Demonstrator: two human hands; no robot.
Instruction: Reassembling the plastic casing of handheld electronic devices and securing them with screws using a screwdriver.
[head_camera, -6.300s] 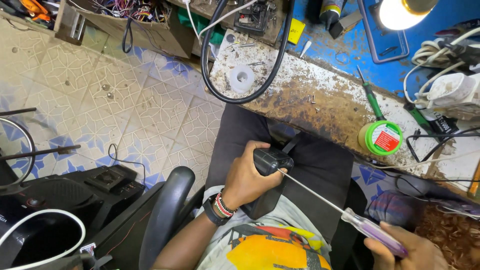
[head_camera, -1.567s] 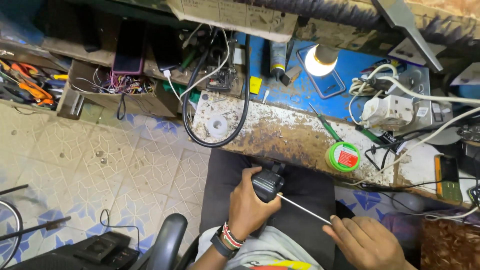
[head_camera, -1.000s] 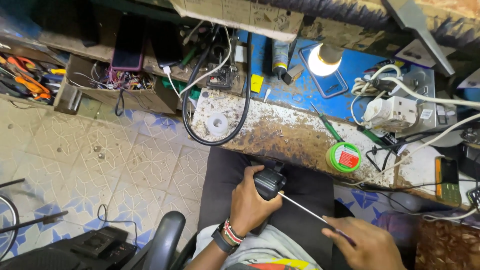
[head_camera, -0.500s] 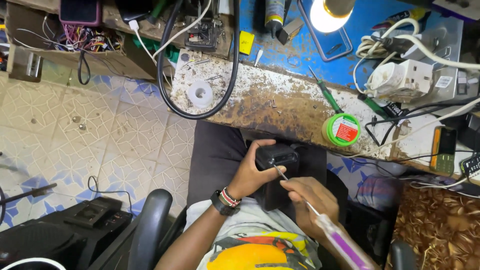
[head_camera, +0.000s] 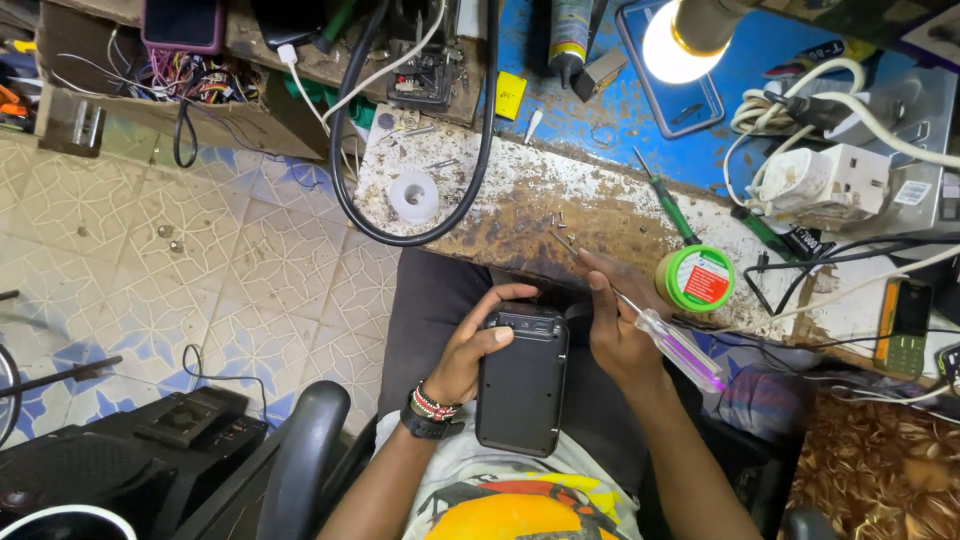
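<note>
The table runs across the top of my view, rusty and white on this edge and blue farther back, with a black cable loop, a small white tape roll and a round green tin on it. Below the table edge, on my lap, lies the black box-shaped device. Its long axis points from my belly toward the table, and its far end is just below the table edge. My left hand is on the left side of the device, half closed around it, with the thumb lying on the top face and the fingers bent over the far end. My right hand is just beside the device on the right, a little higher, and it does not touch it as far as I can see. It is closed on a screwdriver with a clear purple handle; the thin shaft goes up and left over the table edge.
</note>
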